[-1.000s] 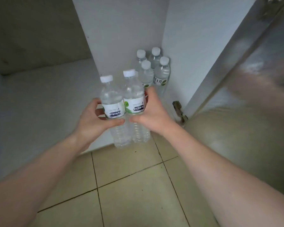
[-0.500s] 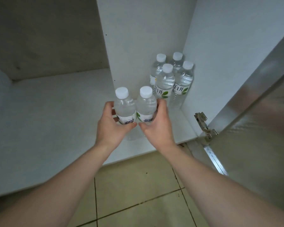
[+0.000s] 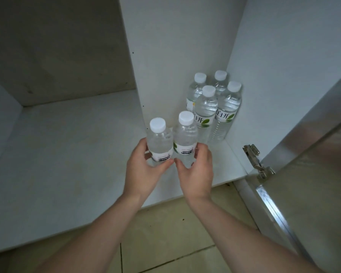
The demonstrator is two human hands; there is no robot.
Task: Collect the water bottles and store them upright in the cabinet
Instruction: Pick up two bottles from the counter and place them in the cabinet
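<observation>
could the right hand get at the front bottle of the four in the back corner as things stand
Probably not right away: the right hand is wrapped round a small bottle, which stands directly before the front bottle of the corner group. Once that hand lets go, the cabinet door stands open and nothing else blocks it.

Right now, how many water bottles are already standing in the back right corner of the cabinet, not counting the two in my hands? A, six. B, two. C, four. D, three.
C: four white-capped bottles stand upright in the back right corner, behind the two bottles that the left hand and right hand hold.
</observation>
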